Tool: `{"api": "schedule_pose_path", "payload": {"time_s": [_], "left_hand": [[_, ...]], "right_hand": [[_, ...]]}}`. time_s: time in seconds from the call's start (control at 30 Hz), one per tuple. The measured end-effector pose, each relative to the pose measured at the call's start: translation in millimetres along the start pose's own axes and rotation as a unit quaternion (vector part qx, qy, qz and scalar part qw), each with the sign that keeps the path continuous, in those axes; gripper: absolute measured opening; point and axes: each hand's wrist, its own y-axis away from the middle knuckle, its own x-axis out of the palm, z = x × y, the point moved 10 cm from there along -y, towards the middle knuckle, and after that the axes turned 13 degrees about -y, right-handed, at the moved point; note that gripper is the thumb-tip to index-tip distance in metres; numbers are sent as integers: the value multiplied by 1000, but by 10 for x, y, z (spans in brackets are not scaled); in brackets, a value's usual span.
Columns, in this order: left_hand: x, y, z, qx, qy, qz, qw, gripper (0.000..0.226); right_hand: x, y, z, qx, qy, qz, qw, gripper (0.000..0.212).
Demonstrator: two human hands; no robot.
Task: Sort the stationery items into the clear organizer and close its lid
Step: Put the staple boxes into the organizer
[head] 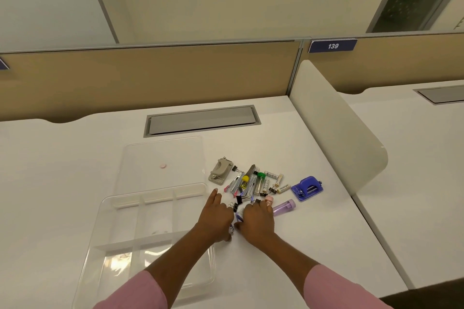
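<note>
My white desk runs wide under me, with a tan partition along its far edge and a grey cable hatch set into the top. On the left lies the clear organizer, its tray open toward me, the dividers showing and the compartments holding nothing I can make out. Its clear lid lies flat just beyond the tray, and a small pink disc shows on it.

My two forearms in pink sleeves reach forward; the left one passes over the tray's right corner. My left hand and right hand sit close together on the near edge of the stationery pile, which is on the bare desk just right of the organizer. Both hands are curled down over small pieces, and a purple bit shows between them, but I cannot tell whether either hand actually grips anything.

In the pile, a grey hole punch stands at the left and a blue hole punch well to the right. A translucent lilac tube lies just beside my right hand. Black binder clips sit between my fingertips and the pile.
</note>
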Motion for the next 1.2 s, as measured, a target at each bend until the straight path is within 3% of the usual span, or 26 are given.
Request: {"api": "schedule_pose_path", "payload": {"time_s": [0.1, 0.37, 0.5, 0.6, 0.73, 0.93, 1.2], "left_hand": [[-12, 12, 27, -9, 21, 1, 1000, 48], [9, 12, 152, -57, 95, -58, 992, 56], [-74, 57, 307, -99, 151, -104, 978, 56], [-142, 124, 385, -117, 175, -122, 970, 57], [-168, 241, 537, -159, 218, -139, 953, 63], [-72, 435, 844, -218, 328, -152, 907, 67], [65, 854, 1279, -274, 357, -187, 873, 70]], "right_hand": [[11, -2, 37, -13, -2, 5, 1000, 34], [-16, -34, 48, -6, -29, 20, 999, 16], [-137, -45, 39, 9, -74, 0, 997, 12], [-223, -69, 31, 34, -172, -7, 984, 4], [-340, -87, 99, 41, -277, -33, 959, 34], [-383, -154, 406, -13, -341, -28, 940, 30], [-365, -164, 955, -37, -444, 8, 895, 22]]}}
